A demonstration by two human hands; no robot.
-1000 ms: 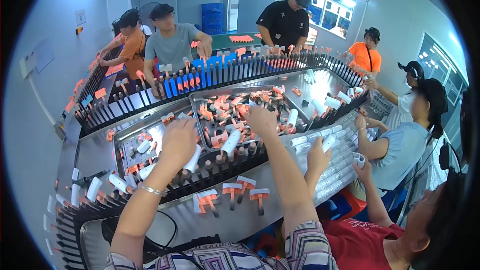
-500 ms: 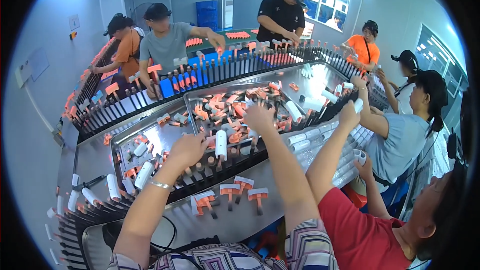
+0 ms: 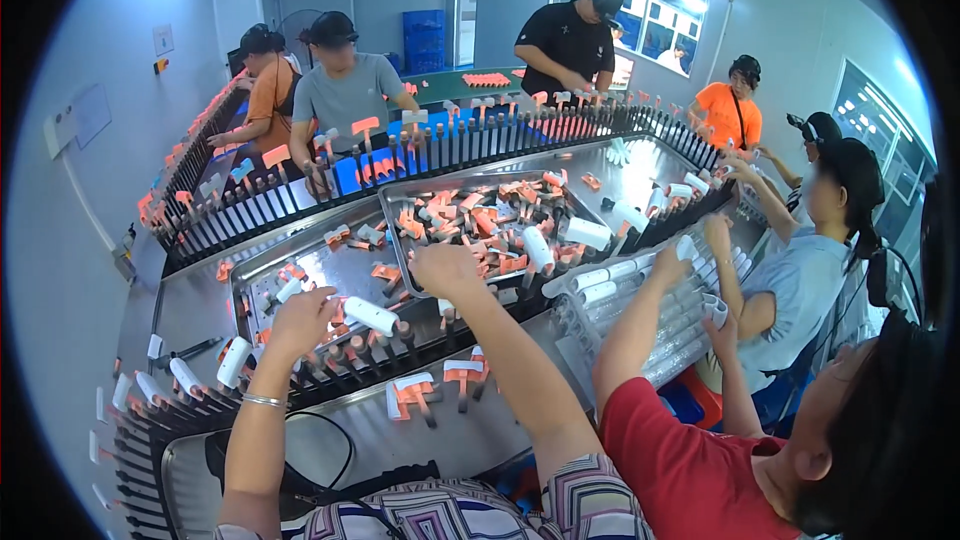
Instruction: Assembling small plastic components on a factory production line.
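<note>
My left hand [image 3: 305,325], with a metal bangle on its wrist, is over the near peg rack. Its fingers are parted and bent, right by the end of a white cylindrical shell [image 3: 370,317] lying slantwise; whether they touch it I cannot tell. My right hand [image 3: 447,271] is at the near corner of the metal tray [image 3: 400,260], fingers curled downward; what they hold, if anything, is hidden. Beyond it in the tray is a heap of orange, white and grey T-shaped pieces [image 3: 485,215]. Several similar T-shaped pieces [image 3: 412,392] lie on the metal table before me.
Rows of black pegs [image 3: 440,150] curve around the table, some bearing orange or white heads. A second tray [image 3: 240,285] stands left. To my right, a co-worker's red sleeve [image 3: 660,440] and hands [image 3: 672,265] are close by, over a stack of white tubes [image 3: 600,290]. Others work across the table.
My view has shifted. My left hand has moved left and slightly down, and the right hand has come left and down from the heap to the tray's near corner.
</note>
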